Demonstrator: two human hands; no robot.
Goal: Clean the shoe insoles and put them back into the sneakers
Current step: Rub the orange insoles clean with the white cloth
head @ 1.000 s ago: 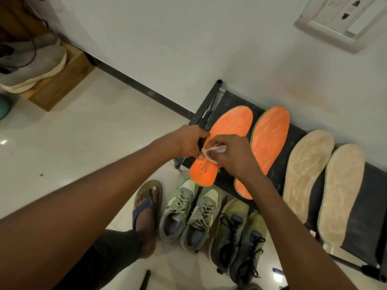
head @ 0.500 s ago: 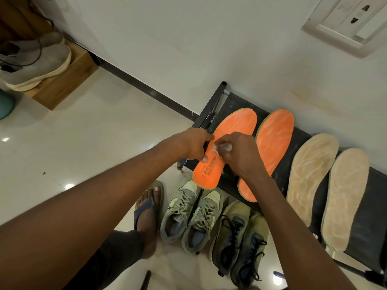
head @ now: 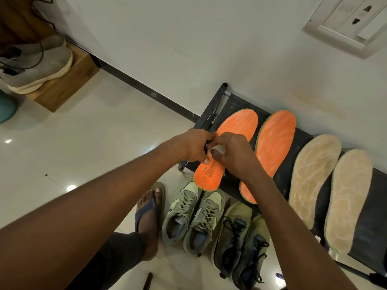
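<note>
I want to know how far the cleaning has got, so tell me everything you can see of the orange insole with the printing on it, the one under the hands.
The printed orange insole lies flat along the black rack, its heel end overhanging the front edge above the grey-green sneakers. It looks like foam, bright orange with a thin green rim and pale streaks toward the toe. Dark lettering marks the heel. The left hand and the right hand meet over its middle, with something small and white between them. A second orange insole lies beside it.

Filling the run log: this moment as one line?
both hands pinch white wipe | over left orange insole | four insoles out | sneakers empty
</note>
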